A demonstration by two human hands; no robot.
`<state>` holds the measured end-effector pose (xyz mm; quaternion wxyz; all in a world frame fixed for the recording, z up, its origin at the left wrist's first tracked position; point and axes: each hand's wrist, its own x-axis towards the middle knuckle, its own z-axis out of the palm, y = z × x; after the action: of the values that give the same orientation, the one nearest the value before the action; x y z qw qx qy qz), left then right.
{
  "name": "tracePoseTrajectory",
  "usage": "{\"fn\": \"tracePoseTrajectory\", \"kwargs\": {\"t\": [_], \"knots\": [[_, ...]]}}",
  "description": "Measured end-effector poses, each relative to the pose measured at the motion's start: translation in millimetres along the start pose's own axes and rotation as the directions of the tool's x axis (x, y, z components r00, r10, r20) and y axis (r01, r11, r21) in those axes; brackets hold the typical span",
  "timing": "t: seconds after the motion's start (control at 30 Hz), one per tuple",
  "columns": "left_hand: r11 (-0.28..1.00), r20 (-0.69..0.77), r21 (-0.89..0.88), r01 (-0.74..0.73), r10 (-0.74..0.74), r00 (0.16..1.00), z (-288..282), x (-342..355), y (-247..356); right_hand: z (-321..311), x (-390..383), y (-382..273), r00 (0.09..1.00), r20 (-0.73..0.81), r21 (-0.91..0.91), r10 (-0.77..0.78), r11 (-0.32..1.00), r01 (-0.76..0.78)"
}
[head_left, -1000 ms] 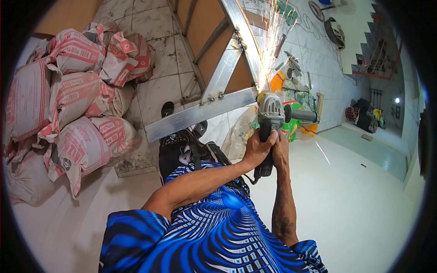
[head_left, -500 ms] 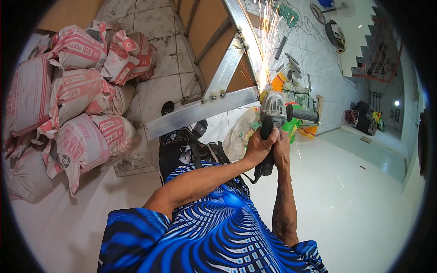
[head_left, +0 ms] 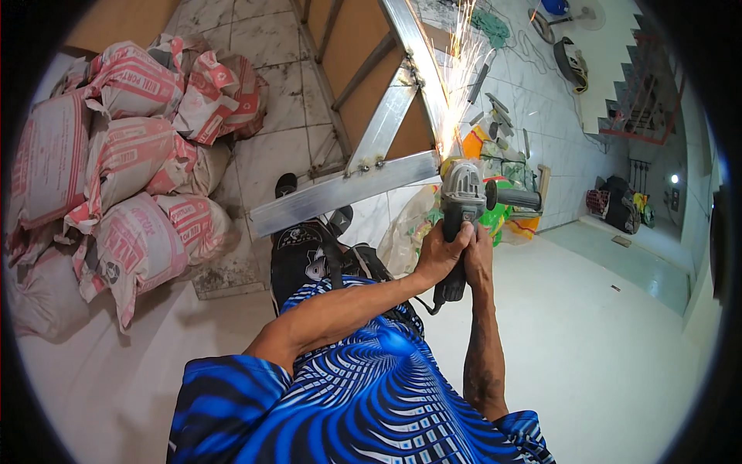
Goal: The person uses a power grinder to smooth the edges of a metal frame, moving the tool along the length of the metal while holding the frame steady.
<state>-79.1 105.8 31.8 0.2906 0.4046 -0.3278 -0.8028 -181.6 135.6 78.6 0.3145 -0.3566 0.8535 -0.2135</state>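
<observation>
An angle grinder (head_left: pixel 464 185) with a grey metal head and black body is gripped by both my hands. My left hand (head_left: pixel 440 254) wraps the body from the left, and my right hand (head_left: pixel 478 259) closes round it from the right. The black side handle (head_left: pixel 519 198) sticks out to the right, with no hand on it. At the head's far end, the grinder meets the corner of a welded metal frame (head_left: pixel 348 189). Bright sparks (head_left: pixel 457 93) stream away from that contact; the disc itself is mostly hidden by the glare and guard.
Stacked red-and-white cement sacks (head_left: pixel 131 162) stand at the left. Behind the frame is a brown panel (head_left: pixel 359 62). Plastic bags (head_left: pixel 410 224) and metal offcuts (head_left: pixel 498 112) lie near the grinder. A fan (head_left: pixel 580 15) and stairs (head_left: pixel 638 85) are at far right.
Sparks still fly from the same corner, their spray slightly altered in shape. My hands and the grinder have hardly moved.
</observation>
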Motion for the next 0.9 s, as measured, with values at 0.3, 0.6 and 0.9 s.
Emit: {"fn": "tracePoseTrajectory", "kwargs": {"t": [0.3,0.6,0.9], "knots": [[1.000,-0.003,-0.031,0.005,-0.005,1.000,0,0,-3,0,0,3,1.000,0.016,0.035,-0.012,0.999,0.012],[1.000,0.004,-0.023,0.010,-0.010,1.000,-2,1,0,1,-1,-2,1.000,0.009,0.042,0.015,0.999,-0.016],[0.999,0.022,-0.029,-0.015,0.016,1.000,-3,5,-3,2,2,-4,1.000,-0.011,-0.003,-0.008,1.000,0.008]]}}
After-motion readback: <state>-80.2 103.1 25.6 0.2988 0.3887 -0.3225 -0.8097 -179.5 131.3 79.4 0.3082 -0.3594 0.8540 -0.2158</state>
